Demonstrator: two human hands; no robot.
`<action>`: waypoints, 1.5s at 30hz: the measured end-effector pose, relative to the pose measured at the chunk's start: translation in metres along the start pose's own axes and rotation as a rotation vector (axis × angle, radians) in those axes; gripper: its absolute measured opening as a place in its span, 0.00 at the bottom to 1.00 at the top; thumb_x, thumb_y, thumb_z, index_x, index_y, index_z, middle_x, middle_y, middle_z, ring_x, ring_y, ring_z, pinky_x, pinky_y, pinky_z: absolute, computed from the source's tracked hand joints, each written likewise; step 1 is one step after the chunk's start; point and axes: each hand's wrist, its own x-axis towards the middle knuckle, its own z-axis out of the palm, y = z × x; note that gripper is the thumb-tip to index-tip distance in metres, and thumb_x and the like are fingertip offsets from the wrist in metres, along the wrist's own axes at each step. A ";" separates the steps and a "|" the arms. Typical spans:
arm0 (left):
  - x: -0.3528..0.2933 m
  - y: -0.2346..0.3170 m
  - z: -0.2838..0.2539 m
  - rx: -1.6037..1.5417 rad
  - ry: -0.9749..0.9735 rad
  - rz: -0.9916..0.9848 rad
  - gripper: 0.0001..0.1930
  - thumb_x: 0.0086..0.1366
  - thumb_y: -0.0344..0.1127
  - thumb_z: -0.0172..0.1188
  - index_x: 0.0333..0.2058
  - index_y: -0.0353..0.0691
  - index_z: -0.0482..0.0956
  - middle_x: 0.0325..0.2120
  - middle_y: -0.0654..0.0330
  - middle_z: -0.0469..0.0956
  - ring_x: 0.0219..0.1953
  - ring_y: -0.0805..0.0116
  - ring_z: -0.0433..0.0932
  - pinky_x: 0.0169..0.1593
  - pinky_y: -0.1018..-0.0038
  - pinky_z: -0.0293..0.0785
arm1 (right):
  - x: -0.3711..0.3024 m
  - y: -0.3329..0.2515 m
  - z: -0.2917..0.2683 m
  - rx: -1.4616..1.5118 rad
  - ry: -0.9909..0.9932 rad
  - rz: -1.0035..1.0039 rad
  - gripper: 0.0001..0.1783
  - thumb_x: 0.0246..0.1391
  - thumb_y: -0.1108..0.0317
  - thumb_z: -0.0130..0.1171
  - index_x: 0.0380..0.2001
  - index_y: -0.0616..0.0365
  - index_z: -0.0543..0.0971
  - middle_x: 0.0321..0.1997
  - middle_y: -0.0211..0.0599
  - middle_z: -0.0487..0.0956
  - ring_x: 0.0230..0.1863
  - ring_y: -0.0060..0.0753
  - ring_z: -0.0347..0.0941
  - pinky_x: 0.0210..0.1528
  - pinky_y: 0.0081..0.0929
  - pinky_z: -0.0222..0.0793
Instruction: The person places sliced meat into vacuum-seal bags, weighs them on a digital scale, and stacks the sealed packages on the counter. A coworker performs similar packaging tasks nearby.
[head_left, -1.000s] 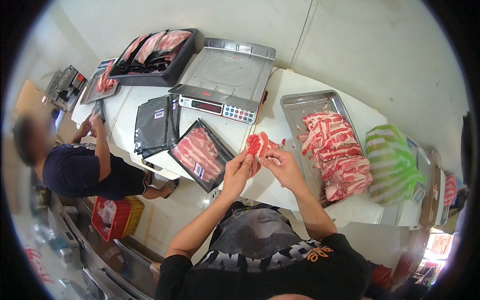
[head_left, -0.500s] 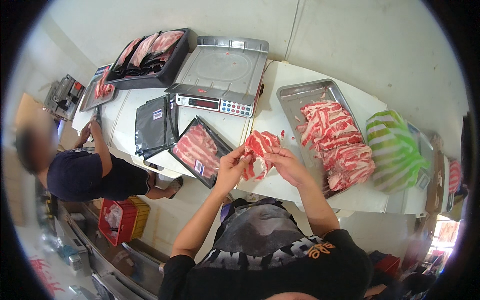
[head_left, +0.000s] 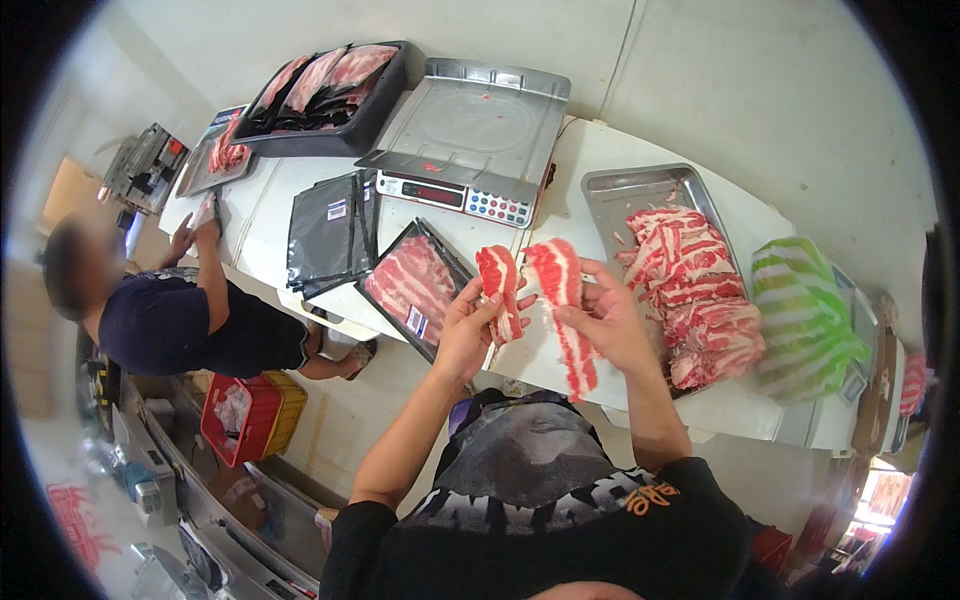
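Over the front of the white table my left hand pinches a slice of raw meat, red with white fat, folded on itself. Beside it, a longer meat strip hangs from my right hand, held between thumb and fingers. The two pieces are apart. Right of my hands, a metal tray bears a heap of sliced meat. Close to my left hand lies a black package of meat slices with a clear top and a label.
Flat black packages lie left of the meat package, below a digital scale. A black tub holds packed meat. At right stands a green-striped plastic bag. A co-worker stands at left, near red and yellow crates.
My hands have moved apart, and the bunched meat between them is now two separate pieces, one in each hand. The strip in my right hand hangs down at length. The view has shifted slightly.
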 end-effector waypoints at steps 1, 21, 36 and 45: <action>-0.005 0.002 0.008 0.008 -0.003 0.017 0.21 0.79 0.27 0.49 0.68 0.34 0.64 0.61 0.49 0.76 0.55 0.51 0.84 0.58 0.56 0.85 | 0.002 0.006 0.004 -0.039 0.008 -0.017 0.31 0.64 0.74 0.67 0.67 0.60 0.68 0.53 0.36 0.85 0.50 0.22 0.80 0.55 0.25 0.75; -0.014 -0.022 0.014 0.196 -0.003 0.172 0.21 0.80 0.29 0.51 0.68 0.35 0.69 0.57 0.58 0.81 0.52 0.71 0.82 0.54 0.73 0.80 | 0.007 0.042 0.021 -0.171 0.111 -0.097 0.29 0.64 0.76 0.65 0.66 0.63 0.69 0.48 0.36 0.86 0.45 0.21 0.81 0.47 0.24 0.76; -0.025 -0.019 0.017 0.135 0.166 0.230 0.17 0.81 0.33 0.52 0.62 0.33 0.76 0.50 0.63 0.83 0.46 0.79 0.81 0.50 0.78 0.78 | -0.003 0.044 0.036 -0.289 0.226 -0.069 0.14 0.73 0.66 0.57 0.56 0.62 0.78 0.35 0.31 0.82 0.35 0.13 0.70 0.37 0.23 0.69; -0.032 -0.028 0.013 0.249 0.104 0.183 0.17 0.81 0.33 0.52 0.63 0.35 0.75 0.36 0.69 0.82 0.33 0.84 0.74 0.38 0.83 0.71 | 0.002 0.043 0.047 -0.326 0.170 -0.121 0.21 0.76 0.61 0.53 0.63 0.63 0.78 0.46 0.37 0.85 0.47 0.19 0.77 0.54 0.24 0.73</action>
